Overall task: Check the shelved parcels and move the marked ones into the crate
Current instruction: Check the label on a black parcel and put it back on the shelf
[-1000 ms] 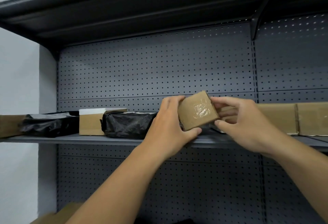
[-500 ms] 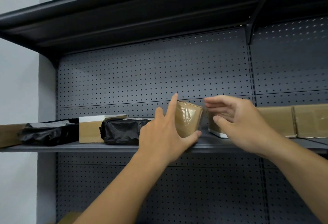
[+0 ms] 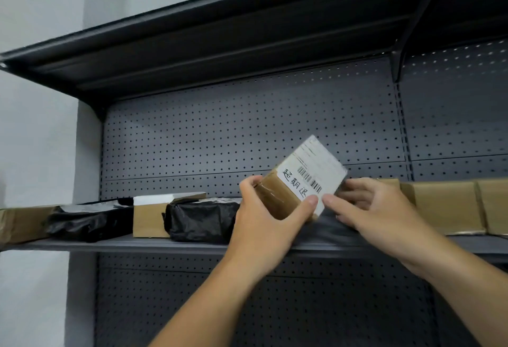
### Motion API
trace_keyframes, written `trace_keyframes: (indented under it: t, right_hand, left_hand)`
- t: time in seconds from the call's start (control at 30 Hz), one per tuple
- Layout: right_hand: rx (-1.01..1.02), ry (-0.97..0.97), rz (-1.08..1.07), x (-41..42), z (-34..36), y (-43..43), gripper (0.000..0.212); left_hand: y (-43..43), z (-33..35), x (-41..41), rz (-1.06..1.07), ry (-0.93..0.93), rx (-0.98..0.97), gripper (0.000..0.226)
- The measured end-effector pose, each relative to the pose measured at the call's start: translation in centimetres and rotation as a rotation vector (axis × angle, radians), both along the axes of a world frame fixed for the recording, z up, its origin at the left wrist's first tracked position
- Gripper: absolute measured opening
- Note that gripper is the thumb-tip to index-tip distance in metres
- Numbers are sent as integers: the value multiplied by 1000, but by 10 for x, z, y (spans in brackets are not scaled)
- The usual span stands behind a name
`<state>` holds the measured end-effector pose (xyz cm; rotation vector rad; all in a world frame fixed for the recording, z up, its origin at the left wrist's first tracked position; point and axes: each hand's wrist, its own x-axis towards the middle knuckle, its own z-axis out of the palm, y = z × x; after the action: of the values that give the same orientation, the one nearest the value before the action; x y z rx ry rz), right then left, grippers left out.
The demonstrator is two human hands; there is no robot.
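1. Currently, one labelled parcel (image 3: 299,184) is held tilted at frame centre, above the shelf (image 3: 137,246).
2. Left hand (image 3: 264,225) grips it; right hand (image 3: 368,209) pinches its right edge.
3. Two black bags (image 3: 203,220) lie centre left.

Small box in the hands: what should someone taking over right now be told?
Left hand grips the small box, held clear of the shelf; right hand pinches its lower corner.
Its white label shows a barcode and handwritten marks.
Black bagged parcels and brown cartons lie on the shelf; crate not in view.
Done: this box checked, seemingly marked.
Left: carry it to the crate, check the rest.
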<state>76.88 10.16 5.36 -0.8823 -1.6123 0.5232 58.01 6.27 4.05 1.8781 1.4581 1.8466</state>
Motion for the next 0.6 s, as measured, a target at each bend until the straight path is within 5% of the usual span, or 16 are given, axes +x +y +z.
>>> trace_keyframes:
  t: [0.17,0.4,0.6]
  right_hand:
    - [-65,165,365,-8,-2,-10,37]
    - [240,134,269,0,4,-18,51]
    - [336,132,281,8,3,-24,49]
  left_hand:
    - [-5,-1,6,-80,-54,9,67]
    - [-3,-8,5,-163,30,32,43]
    - [-10,-7,4,-207,-26,279,54]
